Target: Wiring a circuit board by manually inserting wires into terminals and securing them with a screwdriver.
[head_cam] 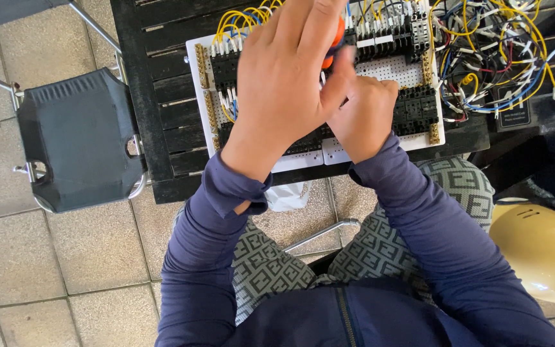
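Observation:
A white perforated wiring board (412, 72) with black terminal blocks and yellow, blue and white wires lies on a black slatted table (162, 109). My left hand (287, 77) is raised over the board's middle, its fingers around an orange-handled tool (333, 44), mostly hidden behind the fingers. My right hand (364, 112) is closed in a fist just right of it, pressed down on the board near the black terminal blocks (415, 109). What the right fingers pinch is hidden.
A loose tangle of yellow, blue, red and white wires (502, 64) lies right of the board. A dark metal-framed chair (75, 141) stands at left on the tiled floor. A yellow hard hat (541, 250) sits at lower right. White paper (287, 196) hangs below the table edge.

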